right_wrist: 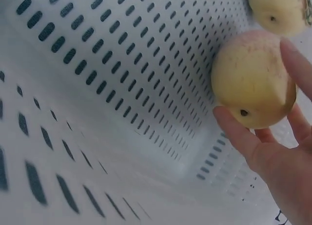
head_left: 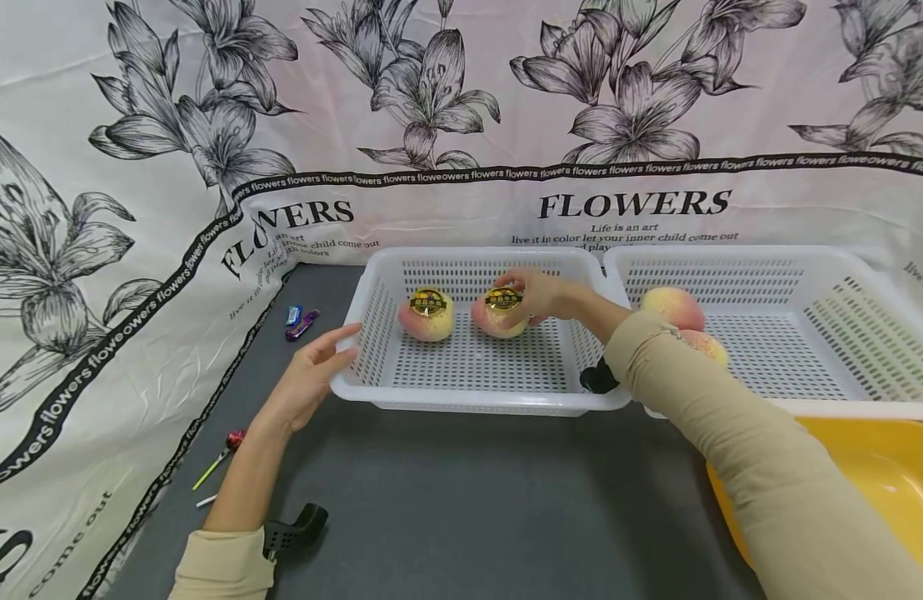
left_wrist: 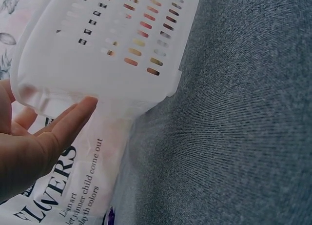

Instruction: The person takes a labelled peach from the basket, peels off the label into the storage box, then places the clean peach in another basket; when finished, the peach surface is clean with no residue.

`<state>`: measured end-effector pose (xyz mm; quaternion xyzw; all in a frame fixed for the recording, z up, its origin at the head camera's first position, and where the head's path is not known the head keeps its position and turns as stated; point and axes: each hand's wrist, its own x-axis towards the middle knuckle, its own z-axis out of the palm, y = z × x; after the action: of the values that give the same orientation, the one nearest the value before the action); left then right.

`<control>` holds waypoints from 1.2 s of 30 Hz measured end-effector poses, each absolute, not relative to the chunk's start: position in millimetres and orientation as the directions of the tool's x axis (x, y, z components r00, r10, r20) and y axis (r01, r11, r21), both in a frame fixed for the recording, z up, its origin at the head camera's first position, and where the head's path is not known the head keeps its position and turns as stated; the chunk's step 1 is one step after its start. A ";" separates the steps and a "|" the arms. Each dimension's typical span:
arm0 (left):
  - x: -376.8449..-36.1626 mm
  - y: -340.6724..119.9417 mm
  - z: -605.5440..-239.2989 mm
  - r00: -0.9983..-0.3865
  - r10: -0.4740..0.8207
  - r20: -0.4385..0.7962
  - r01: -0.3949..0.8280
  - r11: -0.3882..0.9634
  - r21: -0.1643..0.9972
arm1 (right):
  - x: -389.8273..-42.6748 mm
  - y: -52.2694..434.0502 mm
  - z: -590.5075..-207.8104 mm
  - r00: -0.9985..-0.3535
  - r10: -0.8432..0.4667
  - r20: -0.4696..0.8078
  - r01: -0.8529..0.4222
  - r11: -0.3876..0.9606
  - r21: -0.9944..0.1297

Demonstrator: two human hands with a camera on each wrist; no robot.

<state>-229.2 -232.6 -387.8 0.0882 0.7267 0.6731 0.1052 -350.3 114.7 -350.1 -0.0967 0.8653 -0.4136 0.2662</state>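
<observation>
Yellow-pink peach (head_left: 499, 313) in R hand (head_left: 540, 293)

The grey counter (head_left: 469, 500) lies open in front of the near basket (head_left: 476, 400), giving broad room between the two forearms. Inside that basket, two peaches (head_left: 427, 314) sit toward the back wall; the floor in front of them is bare, and a narrow gap separates them. The right hand (head_left: 540, 296) and its sleeve cross the basket's right rim, blocking that side. The left hand (head_left: 311, 371) lies against the left corner. Left of it, sweets (head_left: 300, 321) and a small red-tipped stick (head_left: 217, 458) lie along the counter's edge. The far basket (head_left: 829, 333) holds two peaches (head_left: 675, 307) at its left end; the rest stands free. A yellow bowl (head_left: 881, 475) crowds the near right.
</observation>
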 end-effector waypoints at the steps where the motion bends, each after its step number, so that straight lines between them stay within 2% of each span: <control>1: -229.3 -232.1 -387.6 -0.962 0.269 -0.033 -0.013 0.078 0.997 | -350.0 114.7 -350.7 -0.845 -0.383 -0.374 0.046 0.644 -0.764; 8: -229.1 -229.4 -387.8 -0.965 0.261 -0.041 -0.025 0.064 0.998 | -350.8 113.8 -354.9 -0.867 -0.375 -0.328 -0.015 0.678 -0.735; 15: -228.9 -229.6 -391.2 -0.964 0.264 -0.042 -0.027 0.062 0.998 | -347.7 118.7 -353.1 -0.861 -0.391 -0.326 -0.014 0.659 -0.752; 24: -228.9 -230.3 -388.1 -0.963 0.269 -0.033 -0.017 0.060 0.998 | -336.1 136.6 -311.5 -0.849 -0.473 -0.237 -0.095 0.578 -0.811; 30: -228.8 -230.9 -386.3 -0.963 0.269 -0.033 -0.015 0.067 0.998 | -306.2 149.6 -278.2 -0.828 -0.545 -0.131 -0.238 0.553 -0.798; 36: -229.2 -231.7 -385.8 -0.964 0.263 -0.043 -0.022 0.083 0.996 | -256.8 158.5 -262.2 -0.798 -0.600 -0.061 -0.363 0.559 -0.745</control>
<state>-229.2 -231.7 -385.8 0.0828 0.7281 0.6722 0.1060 -256.8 158.5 -262.2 -0.2771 0.8691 -0.3789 0.1561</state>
